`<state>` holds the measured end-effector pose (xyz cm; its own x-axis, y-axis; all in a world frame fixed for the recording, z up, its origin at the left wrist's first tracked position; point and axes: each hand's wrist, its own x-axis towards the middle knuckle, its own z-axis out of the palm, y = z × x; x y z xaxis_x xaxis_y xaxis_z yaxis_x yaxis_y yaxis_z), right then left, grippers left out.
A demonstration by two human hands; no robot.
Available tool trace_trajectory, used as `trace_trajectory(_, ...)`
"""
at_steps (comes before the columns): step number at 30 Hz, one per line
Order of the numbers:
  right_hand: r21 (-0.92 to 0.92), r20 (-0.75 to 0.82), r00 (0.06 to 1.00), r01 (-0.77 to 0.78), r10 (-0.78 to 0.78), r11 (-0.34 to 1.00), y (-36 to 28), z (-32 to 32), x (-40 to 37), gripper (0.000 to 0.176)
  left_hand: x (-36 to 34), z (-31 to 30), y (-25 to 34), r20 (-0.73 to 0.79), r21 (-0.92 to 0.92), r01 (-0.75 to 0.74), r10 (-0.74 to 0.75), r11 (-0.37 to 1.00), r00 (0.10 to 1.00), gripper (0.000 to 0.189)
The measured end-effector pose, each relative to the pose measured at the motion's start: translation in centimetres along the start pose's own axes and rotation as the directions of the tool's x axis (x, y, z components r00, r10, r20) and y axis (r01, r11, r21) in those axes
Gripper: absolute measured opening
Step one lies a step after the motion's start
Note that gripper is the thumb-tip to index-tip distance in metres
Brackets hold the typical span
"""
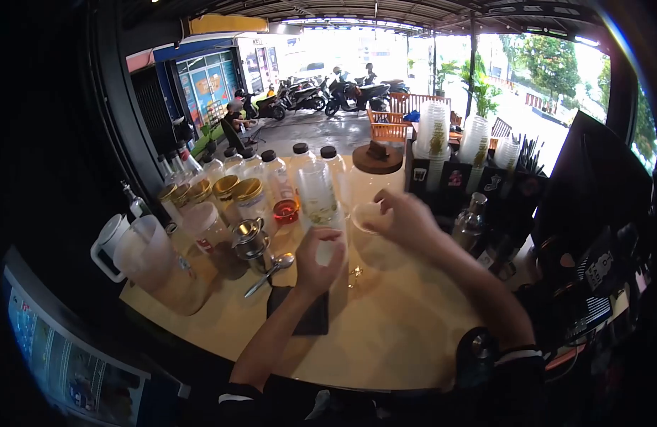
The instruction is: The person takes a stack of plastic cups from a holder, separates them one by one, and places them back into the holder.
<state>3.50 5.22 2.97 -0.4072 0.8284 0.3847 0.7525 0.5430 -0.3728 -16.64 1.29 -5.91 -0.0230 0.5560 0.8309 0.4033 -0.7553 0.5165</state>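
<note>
My left hand (320, 262) is curled around the lower part of a clear plastic cup or stack of cups (317, 191) that stands upright near the middle of the counter. To the right, my right hand (398, 215) pinches the edge of a round clear lid (368, 216), in front of a large jar with a brown wooden lid (377, 158). Left of the cups is a bottle with red liquid (286, 208). Small gold-coloured marks (355, 276) show on or through something clear between my forearms.
A metal dripper (251, 240), a spoon (271, 273), a dark mat (311, 313) and a large pitcher (158, 263) are on the left of the counter (407, 320). Stacked cups (434, 132) and a glass bottle (474, 213) stand right. A seated person (236, 117) is outside.
</note>
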Motion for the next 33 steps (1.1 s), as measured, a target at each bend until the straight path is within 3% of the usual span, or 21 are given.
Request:
trace_trajectory(1,0.006,0.007,1.0,-0.003,0.003,1.0,-0.1,2.7,0.3,0.052,-0.7,-1.2,-1.1,0.003,0.004,0.009,-0.009,1.0,1.0,0.027)
trace_trajectory(3,0.209,-0.012,0.998,0.065,-0.064,0.976,-0.3,7.0,1.1,0.094,-1.8,-3.2,-2.7,0.009,0.081,0.128,-0.13,0.988,0.992,0.037)
trace_trajectory(4,0.211,-0.01,0.998,0.066,-0.065,0.975,-0.9,7.7,1.7,0.094,-2.0,-3.9,-2.8,0.008,0.082,0.13,-0.132,0.988,0.991,0.037)
trace_trajectory(6,0.464,0.103,0.994,-0.081,0.037,0.882,-1.7,8.8,3.4,0.118,-2.1,-5.2,-3.2,0.05,0.118,0.198,-0.205,0.973,0.978,0.052)
trace_trajectory(7,0.425,0.037,0.999,-0.032,0.018,0.905,-1.5,10.1,4.1,0.118,-2.4,-5.8,-4.0,0.127,0.148,0.203,-0.222,0.968,0.967,0.069)
trace_trajectory(8,0.422,0.032,0.999,-0.031,0.019,0.906,-1.2,11.3,4.9,0.118,-2.6,-6.1,-4.8,0.128,0.144,0.198,-0.217,0.969,0.968,0.069)
trace_trajectory(10,0.492,-0.12,0.989,0.138,-0.09,0.859,-1.5,12.5,5.7,0.112,-2.7,-6.2,-5.4,0.201,0.176,0.204,-0.238,0.963,0.95,0.078)
trace_trajectory(13,0.501,-0.049,0.999,0.017,0.008,0.865,-2.3,12.1,5.6,0.103,-2.3,-5.6,-6.9,0.238,0.162,0.262,-0.295,0.952,0.925,0.091)
trace_trajectory(17,0.493,-0.064,0.998,0.024,0.008,0.87,-2.9,12.0,5.6,0.094,-1.3,-4.8,-8.0,0.219,0.153,0.295,-0.324,0.943,0.921,0.1)
trace_trajectory(20,0.438,-0.078,0.997,0.021,0.015,0.899,-3.5,12.4,5.4,0.092,0.5,-4.5,-7.9,0.22,0.021,0.22,-0.219,0.975,0.951,0.098)
trace_trajectory(24,0.5,-0.04,0.999,0.002,0.021,0.866,-4.5,12.3,5.0,0.091,1.6,-4.7,-8.3,0.25,-0.015,0.285,-0.272,0.958,0.929,0.094)
trace_trajectory(27,0.507,-0.05,0.999,0.009,0.019,0.862,-4.8,12.4,4.8,0.09,1.2,-4.7,-9.0,0.155,-0.005,0.222,-0.219,0.975,0.963,0.081)
trace_trajectory(33,0.53,-0.071,0.997,0.009,0.034,0.848,-5.0,12.8,4.4,0.09,1.3,-5.2,-8.4,0.222,0.031,0.352,-0.35,0.935,0.91,0.088)
